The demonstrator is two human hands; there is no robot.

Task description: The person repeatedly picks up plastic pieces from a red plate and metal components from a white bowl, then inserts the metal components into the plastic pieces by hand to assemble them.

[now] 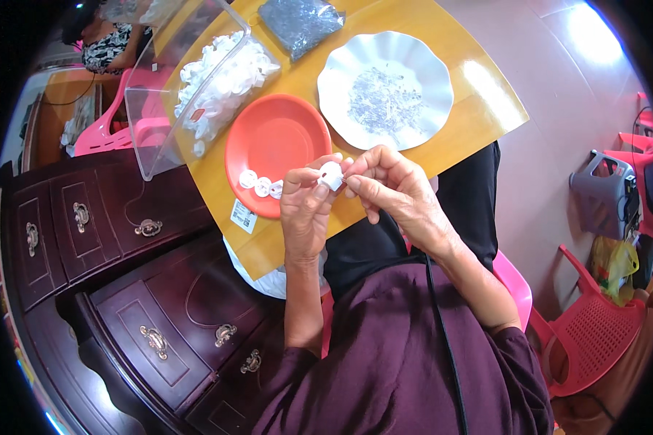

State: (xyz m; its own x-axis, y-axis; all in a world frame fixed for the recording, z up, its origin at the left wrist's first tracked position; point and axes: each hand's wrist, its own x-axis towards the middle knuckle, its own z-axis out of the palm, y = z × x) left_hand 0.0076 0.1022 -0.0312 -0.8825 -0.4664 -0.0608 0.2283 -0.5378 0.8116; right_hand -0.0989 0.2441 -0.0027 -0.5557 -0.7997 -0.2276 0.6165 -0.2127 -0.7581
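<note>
My left hand (pixel 305 206) pinches a small white plastic piece (pixel 331 176) with a dark opening, held up over the near part of the table. Fingertips of my right hand (pixel 403 187) are pressed together at the piece's right side; whatever is between them is too small to name. Just left of my hands, a red plate (pixel 279 134) carries three round white pieces (pixel 263 187) at its near edge. Beyond my right hand stands a white scalloped plate (pixel 331 87) with many tiny shiny slivers (pixel 386 100) spread in its middle.
A clear plastic bin (pixel 144 138) with a heap of white plastic parts (pixel 221 80) leans at the table's left. A dark grey packet (pixel 302 25) lies on the far side of the yellow table (pixel 479 94). Dark wooden drawers (pixel 152 319) flank the left; a red chair (pixel 595 326) stands right.
</note>
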